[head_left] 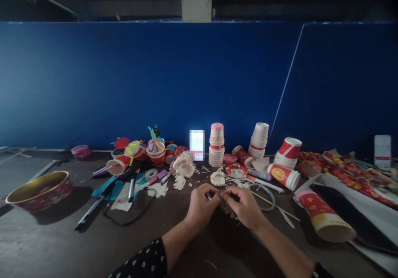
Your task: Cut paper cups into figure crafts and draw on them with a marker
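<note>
Over the front middle of the dark table, my left hand (202,205) and my right hand (244,205) meet at the fingertips, both closed in a pinch. Between them is a small pale cut paper piece (224,206), partly hidden by the fingers; its shape is hard to make out. Just beyond the fingers lies a cut white cup piece (217,179) with a ragged edge, among paper scraps. A thin wooden stick (276,206) lies to the right of my right hand.
Stacked paper cups (216,151) and a lit phone (197,143) stand ahead. At left are a gold-lined bowl (40,193), decorated cups (156,153) and a marker (132,188). At right, a red-and-gold cup (325,215) lies beside a dark tablet-like slab (357,215).
</note>
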`<state>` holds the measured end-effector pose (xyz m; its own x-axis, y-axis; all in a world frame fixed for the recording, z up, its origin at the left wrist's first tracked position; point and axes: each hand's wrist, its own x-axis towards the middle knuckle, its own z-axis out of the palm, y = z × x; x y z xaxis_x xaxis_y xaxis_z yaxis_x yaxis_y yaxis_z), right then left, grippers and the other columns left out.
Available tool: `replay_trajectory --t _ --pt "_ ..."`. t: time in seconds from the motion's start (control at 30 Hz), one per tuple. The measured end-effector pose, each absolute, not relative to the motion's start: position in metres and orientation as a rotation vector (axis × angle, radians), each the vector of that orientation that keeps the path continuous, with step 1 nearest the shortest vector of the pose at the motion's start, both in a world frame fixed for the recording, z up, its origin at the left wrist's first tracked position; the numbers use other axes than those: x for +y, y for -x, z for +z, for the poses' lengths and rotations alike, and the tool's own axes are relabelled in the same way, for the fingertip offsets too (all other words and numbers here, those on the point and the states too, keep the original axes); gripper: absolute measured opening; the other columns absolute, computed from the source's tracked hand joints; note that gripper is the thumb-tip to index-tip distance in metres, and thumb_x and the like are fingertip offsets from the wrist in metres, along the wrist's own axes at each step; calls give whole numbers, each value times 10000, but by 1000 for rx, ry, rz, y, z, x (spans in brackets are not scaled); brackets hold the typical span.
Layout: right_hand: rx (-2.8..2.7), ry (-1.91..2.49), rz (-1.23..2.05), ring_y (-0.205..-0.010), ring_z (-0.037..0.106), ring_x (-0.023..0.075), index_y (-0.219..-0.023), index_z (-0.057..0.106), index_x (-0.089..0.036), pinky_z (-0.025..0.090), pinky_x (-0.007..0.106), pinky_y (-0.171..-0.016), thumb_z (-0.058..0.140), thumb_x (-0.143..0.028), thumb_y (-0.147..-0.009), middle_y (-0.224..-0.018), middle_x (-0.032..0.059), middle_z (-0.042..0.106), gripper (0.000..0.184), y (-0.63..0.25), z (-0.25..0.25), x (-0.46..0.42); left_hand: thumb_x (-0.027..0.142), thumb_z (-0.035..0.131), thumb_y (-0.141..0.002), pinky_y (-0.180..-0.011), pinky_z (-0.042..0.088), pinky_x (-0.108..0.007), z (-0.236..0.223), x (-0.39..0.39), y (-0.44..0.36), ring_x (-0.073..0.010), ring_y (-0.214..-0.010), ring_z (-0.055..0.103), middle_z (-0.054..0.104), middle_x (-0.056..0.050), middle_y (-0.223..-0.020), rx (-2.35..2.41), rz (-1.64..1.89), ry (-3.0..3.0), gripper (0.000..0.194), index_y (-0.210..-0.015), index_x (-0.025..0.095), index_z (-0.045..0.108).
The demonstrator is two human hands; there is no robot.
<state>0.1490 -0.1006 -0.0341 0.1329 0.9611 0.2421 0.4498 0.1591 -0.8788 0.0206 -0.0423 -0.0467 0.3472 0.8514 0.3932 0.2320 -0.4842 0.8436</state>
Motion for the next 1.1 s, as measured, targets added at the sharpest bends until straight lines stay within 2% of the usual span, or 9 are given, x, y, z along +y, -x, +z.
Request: replay_trajectory --t 0.27,0.5,0.6,0.73,0.93,1.1 --pt "-1258 1380 830 -444 475 93 -665 611 -157 363 185 -417 535 -312 -710 -497 -32 532 178 -151 -35 -98 236 512 -644 -438 315 -182 -50 -37 -23 -78 -444 412 519 27 -501 976 1087 -1600 143 -616 123 594" --pt "-1185 1298 782 -608 536 145 -696 633 -154 419 247 -587 581 -330 -693 -629 2 605 184 -155 -30 -97 313 514 -698 -458 307 -188 -50 -41 -23 -73 -461 389 447 31 -468 834 1114 -1619 268 -501 132 509" --pt "-1182 1279 776 -647 543 154 -737 643 -150 423 261 -634 595 -341 -691 -667 11 620 202 -155 -32 -95 285 581 -658 -497 351 -187 -51 -43 -24 -83 -518 446 520 13 -556 778 1130 -1530 169 -613 123 559" --pt "-1137 1268 797 -621 532 145 -817 639 -141 419 250 -583 605 -350 -690 -689 19 615 247 -156 -39 -93 302 645 -626 -609 426 -223 -50 -46 -26 -117 -651 537 613 -42 -746 592 1073 -1260 301 -851 109 592" --pt "-1180 1247 792 -614 524 144 -834 640 -153 417 252 -581 625 -352 -670 -676 16 604 258 -153 -40 -93 355 666 -600 -472 395 -205 -51 -45 -30 -84 -465 485 574 -6 -555 664 1028 -1191 292 -725 98 601" --pt "-1180 1248 853 -499 421 97 -684 629 -154 335 218 -487 587 -369 -697 -514 -34 486 219 -155 -34 -95 311 640 -613 -469 374 -192 -50 -44 -29 -84 -471 480 582 -11 -549 738 1050 -1335 219 -668 100 628"
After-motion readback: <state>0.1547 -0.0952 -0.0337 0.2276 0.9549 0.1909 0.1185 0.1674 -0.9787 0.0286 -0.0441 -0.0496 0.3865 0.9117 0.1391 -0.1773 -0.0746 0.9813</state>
